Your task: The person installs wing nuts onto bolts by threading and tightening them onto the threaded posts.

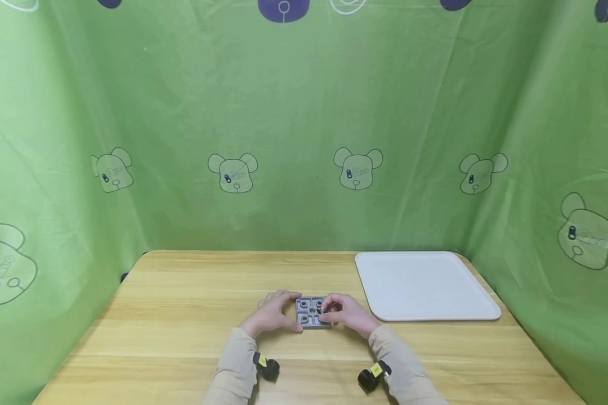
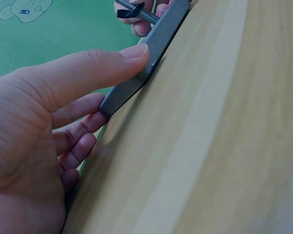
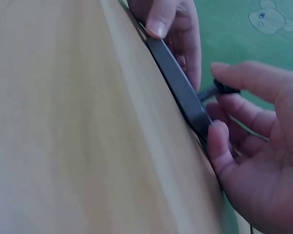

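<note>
A grey square metal plate with recessed pockets lies flat on the wooden table between both hands. My left hand grips its left side, thumb against the near edge and fingers at the far edge. In the right wrist view, a threaded bolt stands up from the plate, carrying a small black nut-like piece. My right hand holds this black piece between index and middle fingers, while its thumb touches the plate's edge. The bolt's lower end is hidden.
A white tray lies at the back right of the table. Green curtains with bear drawings stand behind and on both sides. A black camera is strapped to each wrist.
</note>
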